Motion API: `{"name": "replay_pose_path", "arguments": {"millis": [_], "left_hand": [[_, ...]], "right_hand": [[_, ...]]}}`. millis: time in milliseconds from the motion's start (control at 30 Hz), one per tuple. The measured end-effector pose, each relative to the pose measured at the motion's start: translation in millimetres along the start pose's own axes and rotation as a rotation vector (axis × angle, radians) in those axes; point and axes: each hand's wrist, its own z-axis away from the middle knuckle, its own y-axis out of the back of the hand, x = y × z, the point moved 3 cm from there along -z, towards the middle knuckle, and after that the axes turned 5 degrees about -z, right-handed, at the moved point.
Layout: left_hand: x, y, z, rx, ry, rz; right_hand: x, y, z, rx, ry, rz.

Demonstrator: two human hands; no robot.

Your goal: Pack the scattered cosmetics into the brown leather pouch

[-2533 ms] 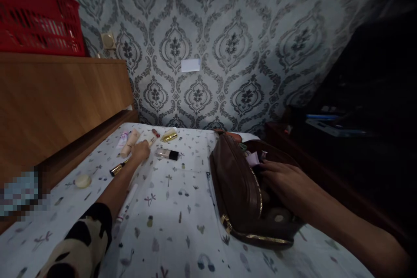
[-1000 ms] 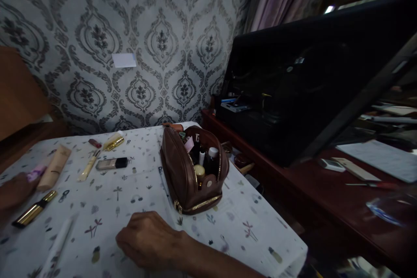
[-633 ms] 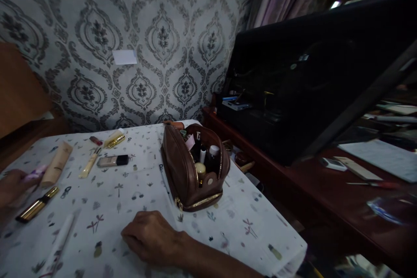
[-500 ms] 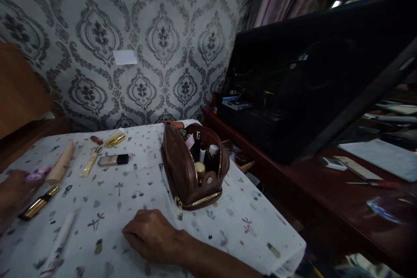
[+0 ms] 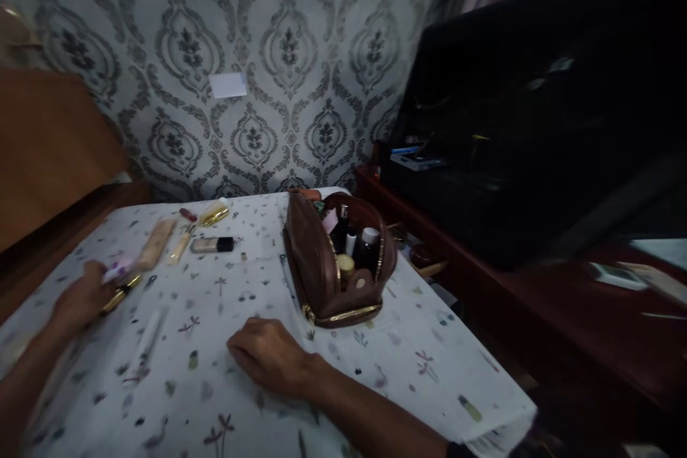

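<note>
My left hand is at the left of the cloth, its fingers closed on a small purple-and-white item, blurred in the head view. Beside those fingers lies a black-and-gold cosmetic tube. A beige squeeze tube is just beyond. My right hand rests on the cloth as a loose fist, with nothing visible in it. Behind it stands a brown makeup bag, unzipped, with several bottles and a round yellowish-lidded jar inside.
On the patterned tablecloth lie a white pen-like tube, a black-capped foundation bottle, a slim cream tube and a gold-trimmed item. A dark red desk with a large black screen borders the right side.
The camera has turned left, so the bag and cosmetics sit farther right and higher in view. More of my left forearm shows. The right fist stays on the cloth.
</note>
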Motion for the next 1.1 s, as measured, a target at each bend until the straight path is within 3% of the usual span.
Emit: {"name": "replay_pose_path", "arguments": {"millis": [167,333,500,633,800,967,1100], "left_hand": [[-20,-11.8,1,0.023,-0.178,0.110],[-29,-20.2,-3,0.044,-0.469,0.354],[-25,-23.8,-17,-0.009,-0.484,0.243],[-13,-22.9,-17,-0.052,-0.533,0.183],[10,-13.8,3,-0.069,-0.663,0.134],[54,-3.7,30,-0.050,-0.832,-0.020],[94,-9.2,65,-0.004,-0.968,0.039]], "right_hand": [[2,-3,-1,0.030,-0.014,-0.078],[4,-6,0,0.048,-0.010,-0.117],[3,-4,-1,0.047,-0.018,-0.127],[3,-4,-2,0.045,-0.021,-0.124],[2,-3,-2,0.043,-0.020,-0.108],[3,-4,-2,0.033,-0.028,-0.098],[8,-3,-3,0.059,-0.098,-0.073]]}}
